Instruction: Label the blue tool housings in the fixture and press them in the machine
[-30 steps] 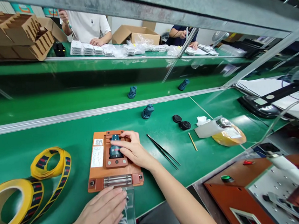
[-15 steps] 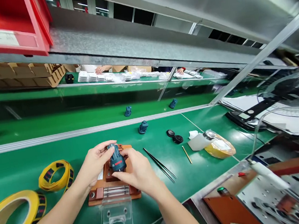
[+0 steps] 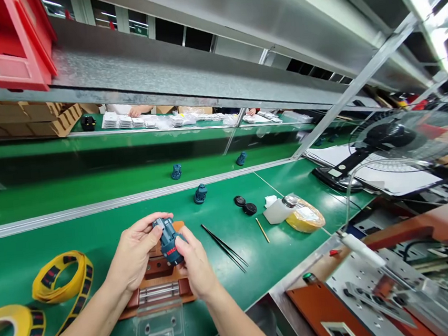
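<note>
- Left hand (image 3: 134,254): fingers (image 3: 150,223) curled closed around a blue Bosch tool (image 3: 169,242)
- Right hand (image 3: 196,265): fingers (image 3: 186,240) closed on its other side
- Tool held over an orange jig (image 3: 156,268)

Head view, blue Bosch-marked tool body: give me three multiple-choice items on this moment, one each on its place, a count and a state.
1. Where is the blue plastic Bosch-marked tool body?
A) Held by the left hand and right hand above the orange fixture
B) Clamped in the fixture
C) Resting in a clear acrylic holder

2. How many round black discs lie beyond the hands?
A) One
B) Two
C) Four

3. The long black tweezers are:
A) Held in the right hand
B) Standing upright
C) Lying on the green mat

1: A, both hands grip it.
2: B, a pair lies side by side.
3: C, they lie flat, touching neither hand.
</note>
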A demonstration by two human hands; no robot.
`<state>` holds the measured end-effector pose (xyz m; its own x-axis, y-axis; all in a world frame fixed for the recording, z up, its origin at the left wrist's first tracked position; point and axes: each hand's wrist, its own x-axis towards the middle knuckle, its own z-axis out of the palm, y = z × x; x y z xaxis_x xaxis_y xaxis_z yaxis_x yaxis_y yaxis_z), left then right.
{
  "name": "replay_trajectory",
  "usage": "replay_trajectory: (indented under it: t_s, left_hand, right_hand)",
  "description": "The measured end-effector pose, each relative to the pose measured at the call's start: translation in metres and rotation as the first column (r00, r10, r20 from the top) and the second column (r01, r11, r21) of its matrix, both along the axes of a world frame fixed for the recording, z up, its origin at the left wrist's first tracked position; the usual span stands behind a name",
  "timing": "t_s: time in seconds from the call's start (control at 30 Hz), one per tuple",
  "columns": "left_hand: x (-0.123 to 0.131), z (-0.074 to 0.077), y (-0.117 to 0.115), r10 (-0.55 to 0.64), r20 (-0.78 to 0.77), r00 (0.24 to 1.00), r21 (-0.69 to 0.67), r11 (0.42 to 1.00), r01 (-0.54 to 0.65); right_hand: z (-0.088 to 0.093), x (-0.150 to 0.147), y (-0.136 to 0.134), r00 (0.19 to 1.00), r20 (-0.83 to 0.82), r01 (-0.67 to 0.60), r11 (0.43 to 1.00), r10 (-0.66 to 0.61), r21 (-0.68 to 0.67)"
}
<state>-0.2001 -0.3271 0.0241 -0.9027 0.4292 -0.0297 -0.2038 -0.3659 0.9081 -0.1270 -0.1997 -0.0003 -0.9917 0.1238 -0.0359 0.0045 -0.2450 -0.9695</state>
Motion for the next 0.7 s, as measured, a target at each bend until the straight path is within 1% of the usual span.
replay_trajectory:
  t_s: [0.07,0.2,0.27,0.33,0.37,0.4,0.43,0.5,0.53,0.6,0.7]
  left_hand:
    - [0.000,0.000,0.000,-0.010,-0.004,1.000,0.000,1.000,0.010]
    - [0.000,-0.004,0.001,-0.036,-0.021,0.999,-0.018,0.999,0.036]
    - [0.000,-0.007,0.004,-0.022,-0.079,0.997,-0.088,0.996,0.015]
    - [0.000,-0.009,0.006,0.021,-0.166,0.986,-0.195,0.979,-0.053]
    - [0.000,-0.009,0.007,0.044,-0.205,0.978,-0.246,0.965,-0.095]
    - [0.000,-0.009,0.007,0.065,-0.238,0.969,-0.288,0.948,-0.134]
    - [0.000,-0.008,0.007,0.085,-0.266,0.960,-0.319,0.932,-0.171]
    - [0.000,-0.006,0.006,0.122,-0.317,0.940,-0.366,0.899,-0.240]
    - [0.001,-0.006,0.005,0.137,-0.352,0.926,-0.391,0.877,-0.279]
    - [0.002,-0.005,0.004,0.138,-0.442,0.886,-0.455,0.817,-0.354]
    - [0.004,-0.007,0.003,0.078,-0.569,0.818,-0.549,0.704,-0.449]
  right_hand:
    - [0.001,0.001,-0.002,1.000,0.018,0.010,0.997,-0.008,-0.073]
    - [0.005,0.002,-0.005,0.997,0.073,0.014,0.988,-0.003,-0.153]
    - [0.006,0.003,-0.008,0.985,0.145,-0.051,0.964,0.091,-0.260]
    - [0.006,0.004,-0.010,0.955,0.198,-0.138,0.921,0.221,-0.364]
    - [0.005,0.004,-0.011,0.942,0.210,-0.169,0.910,0.262,-0.380]
    - [0.004,0.005,-0.012,0.936,0.215,-0.190,0.914,0.279,-0.359]
    - [0.002,0.007,-0.012,0.939,0.215,-0.197,0.932,0.268,-0.304]
    - [-0.002,0.009,-0.011,0.957,0.204,-0.181,0.974,0.207,-0.137]
    - [-0.005,0.011,-0.010,0.965,0.191,-0.177,0.983,0.182,-0.043]
    - [-0.009,0.012,-0.008,0.977,0.150,-0.172,0.975,0.151,0.140]
    - [-0.015,0.010,-0.006,0.990,0.069,-0.140,0.924,0.124,0.356]
